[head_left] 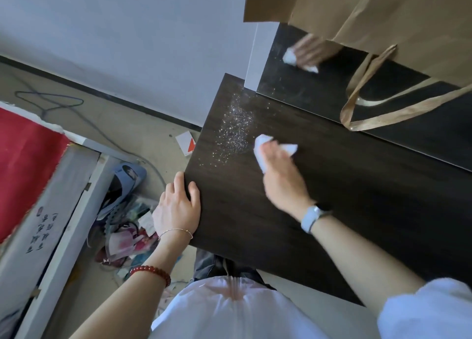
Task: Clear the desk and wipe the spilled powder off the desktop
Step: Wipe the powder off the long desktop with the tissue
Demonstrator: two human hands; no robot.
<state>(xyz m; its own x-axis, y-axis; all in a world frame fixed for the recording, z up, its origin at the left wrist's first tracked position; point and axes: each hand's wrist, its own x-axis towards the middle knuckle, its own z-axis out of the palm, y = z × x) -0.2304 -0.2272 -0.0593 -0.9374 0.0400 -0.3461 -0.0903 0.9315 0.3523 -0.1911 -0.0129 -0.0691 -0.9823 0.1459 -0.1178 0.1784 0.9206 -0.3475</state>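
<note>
Glittery white powder lies scattered over the far left part of the dark wooden desktop. My right hand presses a crumpled white tissue onto the desktop just right of the powder; the hand is motion-blurred. My left hand rests on the desk's left edge, with the thumb on top of the board and the fingers over the side.
A mirror stands along the back of the desk and reflects my hand and the tissue. A brown paper bag with long handles hangs at the top right. On the floor to the left lie a slipper, cables and mixed clutter.
</note>
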